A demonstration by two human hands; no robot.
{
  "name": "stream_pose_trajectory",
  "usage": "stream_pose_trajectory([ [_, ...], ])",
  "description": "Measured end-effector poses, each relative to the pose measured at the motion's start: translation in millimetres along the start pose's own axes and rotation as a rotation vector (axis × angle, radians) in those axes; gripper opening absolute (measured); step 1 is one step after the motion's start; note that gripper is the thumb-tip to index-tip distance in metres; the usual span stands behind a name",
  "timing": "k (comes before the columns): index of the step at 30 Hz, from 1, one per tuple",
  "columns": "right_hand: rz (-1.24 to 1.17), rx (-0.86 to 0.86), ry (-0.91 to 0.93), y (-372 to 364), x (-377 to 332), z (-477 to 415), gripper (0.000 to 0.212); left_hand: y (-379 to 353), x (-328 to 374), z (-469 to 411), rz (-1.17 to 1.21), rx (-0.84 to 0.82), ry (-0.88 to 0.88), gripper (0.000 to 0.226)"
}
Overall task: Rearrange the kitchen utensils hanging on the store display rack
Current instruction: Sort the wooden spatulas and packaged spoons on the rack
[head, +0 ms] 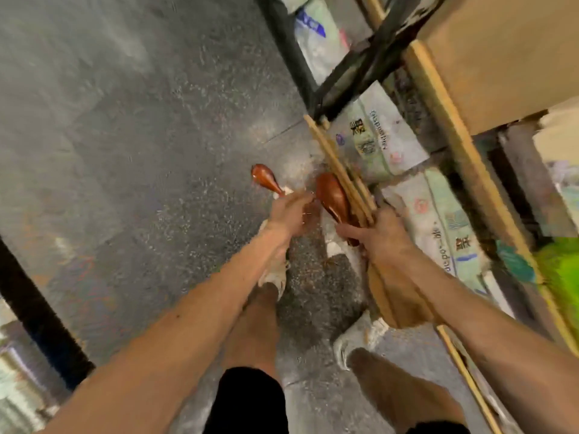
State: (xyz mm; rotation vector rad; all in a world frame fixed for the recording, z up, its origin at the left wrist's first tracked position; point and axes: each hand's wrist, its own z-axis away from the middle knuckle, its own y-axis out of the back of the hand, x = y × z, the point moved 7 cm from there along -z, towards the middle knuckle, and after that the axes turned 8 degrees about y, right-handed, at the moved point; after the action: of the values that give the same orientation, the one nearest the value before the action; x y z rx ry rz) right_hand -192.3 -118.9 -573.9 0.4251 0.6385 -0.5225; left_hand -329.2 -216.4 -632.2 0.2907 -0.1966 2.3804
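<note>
Two hands grip: my left hand a brown spoon, my right hand a utensil bundle, above grey floor beside shelves.

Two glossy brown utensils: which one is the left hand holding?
The smaller one, alone over the floor; the larger is bundled with pale sticks in the right hand.

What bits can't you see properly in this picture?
Head view:
Handle of small spoon: hidden by left hand.
Middle of wooden sticks: covered by right hand.
Writing on packets: too blurred to read.
Rest of shelves: cut off by top and right edges.
</note>
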Motion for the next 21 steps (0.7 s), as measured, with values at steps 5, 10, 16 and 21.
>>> stream_pose_trajectory([
  [5,0.163,-0.073,-0.092,-41,78,-103,0.045,79,-1,-166,-1.074,0.302,-0.175,0.026],
  [10,0.086,-0.114,-0.156,-60,119,-153,0.031,68,-11,-262,-2.073,0.093,-0.432,0.078],
  [16,0.102,-0.095,-0.189,-65,146,-168,0.035,74,-27,-305,-2.44,0.121,-0.788,0.087],
  [21,0.077,-0.102,-0.191,-68,147,-168,0.028,84,-23,-318,-2.228,0.08,-0.78,0.069],
])
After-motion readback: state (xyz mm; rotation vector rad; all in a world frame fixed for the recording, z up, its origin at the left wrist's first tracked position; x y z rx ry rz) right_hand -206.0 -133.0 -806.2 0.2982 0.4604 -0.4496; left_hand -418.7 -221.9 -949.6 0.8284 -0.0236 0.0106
